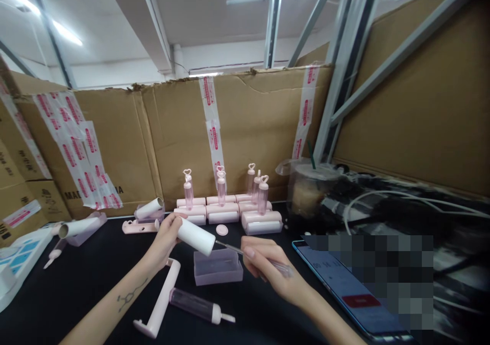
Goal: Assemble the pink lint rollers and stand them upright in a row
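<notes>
My left hand [171, 233] grips the far end of a white paper roll [197, 236], which tilts down to the right. My right hand [271, 268] is closed around a slim pointed tool [231, 248] with a metal shaft and a clear handle. Its tip is at the roll's near end; whether they touch I cannot tell. Below the roll sits a translucent purple box [218, 269]. A pink roller frame [164, 299] lies under my left forearm, beside a clear-bodied tube [195, 305] with a pale pink cap and loop.
Several pink roller units [223, 213] with upright tubes line the back near a cardboard wall [252, 125]. A pink disc [222, 229] lies before them. More rolls [76, 227] and boxes are at left. A phone [337, 289] and a bagged drink cup [308, 187] stand at right.
</notes>
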Action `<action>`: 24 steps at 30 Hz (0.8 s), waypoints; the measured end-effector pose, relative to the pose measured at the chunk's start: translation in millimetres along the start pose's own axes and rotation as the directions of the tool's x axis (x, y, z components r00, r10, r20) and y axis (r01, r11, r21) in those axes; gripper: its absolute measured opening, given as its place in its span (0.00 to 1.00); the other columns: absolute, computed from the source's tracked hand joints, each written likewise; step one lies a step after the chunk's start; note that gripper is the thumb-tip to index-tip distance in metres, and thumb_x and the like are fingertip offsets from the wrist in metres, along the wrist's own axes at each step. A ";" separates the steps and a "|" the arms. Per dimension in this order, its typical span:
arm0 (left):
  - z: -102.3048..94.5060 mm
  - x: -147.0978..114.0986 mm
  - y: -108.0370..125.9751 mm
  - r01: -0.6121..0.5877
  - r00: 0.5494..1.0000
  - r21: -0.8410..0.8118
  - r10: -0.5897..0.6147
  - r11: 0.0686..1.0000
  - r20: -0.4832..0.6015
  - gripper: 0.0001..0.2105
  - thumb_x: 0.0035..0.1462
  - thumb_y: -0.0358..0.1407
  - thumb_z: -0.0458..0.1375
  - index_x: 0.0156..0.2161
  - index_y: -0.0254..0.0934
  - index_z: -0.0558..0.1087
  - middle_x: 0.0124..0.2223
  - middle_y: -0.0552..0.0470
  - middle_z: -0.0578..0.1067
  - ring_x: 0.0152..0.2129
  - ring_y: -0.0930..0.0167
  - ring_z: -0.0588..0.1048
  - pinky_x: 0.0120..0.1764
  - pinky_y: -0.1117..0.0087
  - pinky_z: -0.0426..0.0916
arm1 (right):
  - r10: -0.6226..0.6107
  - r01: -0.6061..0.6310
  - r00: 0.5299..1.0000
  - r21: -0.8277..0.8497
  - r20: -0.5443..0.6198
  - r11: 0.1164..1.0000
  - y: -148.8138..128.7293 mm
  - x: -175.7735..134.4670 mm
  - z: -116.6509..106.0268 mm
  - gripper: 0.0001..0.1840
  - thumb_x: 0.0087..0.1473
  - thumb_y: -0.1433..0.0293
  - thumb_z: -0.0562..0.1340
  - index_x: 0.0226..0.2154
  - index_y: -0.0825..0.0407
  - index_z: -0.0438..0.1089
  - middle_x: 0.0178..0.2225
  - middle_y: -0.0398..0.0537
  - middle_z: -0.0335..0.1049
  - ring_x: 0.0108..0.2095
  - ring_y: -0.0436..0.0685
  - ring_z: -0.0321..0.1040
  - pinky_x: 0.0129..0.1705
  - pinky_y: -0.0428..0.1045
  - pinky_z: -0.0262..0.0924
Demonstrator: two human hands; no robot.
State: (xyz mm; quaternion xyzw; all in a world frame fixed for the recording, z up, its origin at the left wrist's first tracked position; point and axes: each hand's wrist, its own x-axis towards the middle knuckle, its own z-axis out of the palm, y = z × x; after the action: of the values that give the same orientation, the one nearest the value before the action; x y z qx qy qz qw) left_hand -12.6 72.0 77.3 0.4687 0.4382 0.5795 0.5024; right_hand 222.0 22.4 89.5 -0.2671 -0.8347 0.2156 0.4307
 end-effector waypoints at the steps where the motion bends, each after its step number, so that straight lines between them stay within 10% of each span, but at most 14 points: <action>1: -0.3 0.9 -0.2 0.000 1.000 0.005 0.000 1.000 -0.002 0.15 0.42 0.43 0.58 0.35 0.35 0.68 0.29 0.55 0.65 0.24 0.75 0.63 0.25 0.76 0.61 | -0.005 0.005 1.000 0.011 0.011 1.000 -0.1 -0.1 -0.1 0.26 0.62 0.63 0.45 0.15 0.53 0.55 0.18 0.41 0.54 0.21 0.48 0.55 0.27 0.46 0.50; 24: -1.4 1.8 -3.1 0.001 1.000 0.061 -0.002 0.998 0.014 0.14 0.44 0.42 0.55 0.35 0.36 0.67 0.29 0.55 0.64 0.25 0.75 0.64 0.27 0.75 0.62 | -0.009 0.011 0.998 -0.019 0.064 1.000 0.8 -2.6 3.8 0.27 0.62 0.61 0.44 0.15 0.54 0.56 0.19 0.42 0.55 0.21 0.48 0.55 0.26 0.47 0.49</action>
State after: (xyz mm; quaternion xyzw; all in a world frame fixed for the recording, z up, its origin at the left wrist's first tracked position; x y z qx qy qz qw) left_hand -13.6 74.1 74.2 0.4873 0.4527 0.5623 0.4914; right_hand 220.3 20.9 85.4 -0.2601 -0.8514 0.2136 0.4023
